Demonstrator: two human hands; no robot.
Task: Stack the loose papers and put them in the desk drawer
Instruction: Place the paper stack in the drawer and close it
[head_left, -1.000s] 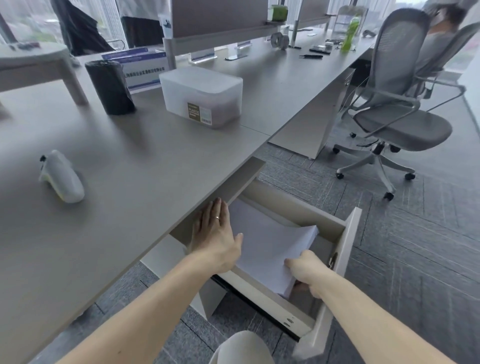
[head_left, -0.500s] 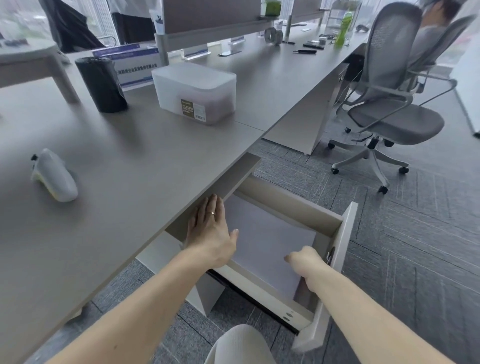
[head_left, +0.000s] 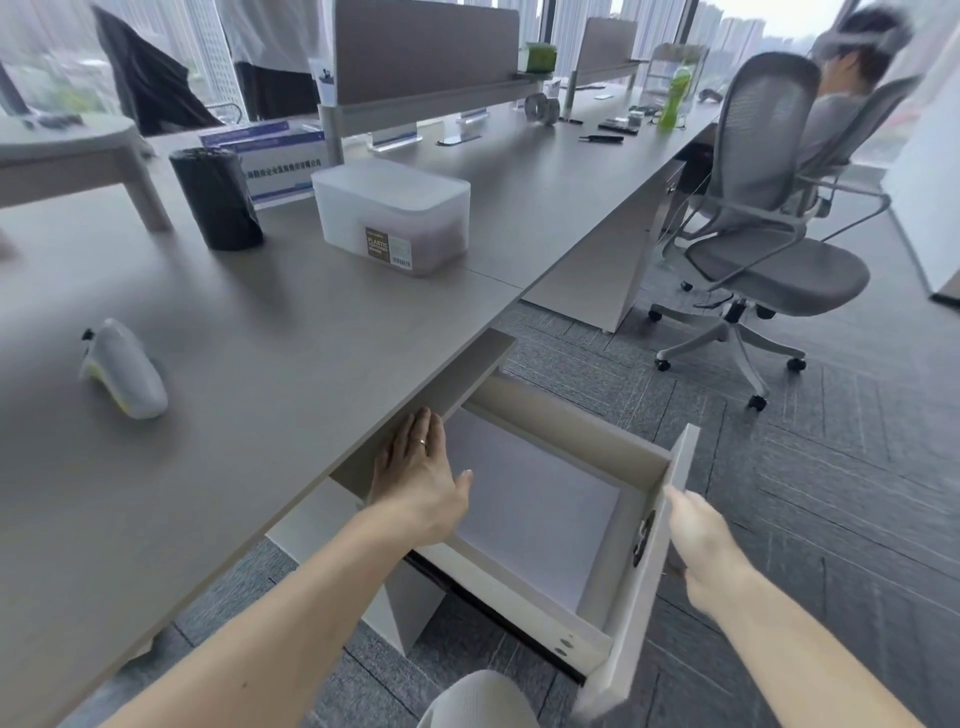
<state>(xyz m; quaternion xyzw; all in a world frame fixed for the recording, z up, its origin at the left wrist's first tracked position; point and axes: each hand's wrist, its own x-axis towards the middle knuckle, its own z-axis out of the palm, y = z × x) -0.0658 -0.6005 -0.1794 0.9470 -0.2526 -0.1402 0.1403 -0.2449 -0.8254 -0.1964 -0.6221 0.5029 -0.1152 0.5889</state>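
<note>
The desk drawer (head_left: 652, 577) stands pulled out under the desk edge. A white stack of papers (head_left: 540, 512) lies flat on its bottom. My left hand (head_left: 415, 475) rests palm down at the drawer's inner left side, fingers spread, touching the stack's left edge under the desktop. My right hand (head_left: 698, 545) is outside the drawer, against the outer face of its front panel; its fingers are partly hidden behind the panel and it holds no paper.
On the desk (head_left: 249, 374) sit a white controller (head_left: 127, 371), a black cylinder (head_left: 215, 197) and a translucent plastic box (head_left: 392, 215). A grey office chair (head_left: 769, 244) stands to the right on the carpet, a person seated behind it. My knee (head_left: 475, 701) is below the drawer.
My right hand let go of the papers, which dropped flat into the drawer, and moved out to the drawer's front panel. My left hand stayed at the drawer's left side.
</note>
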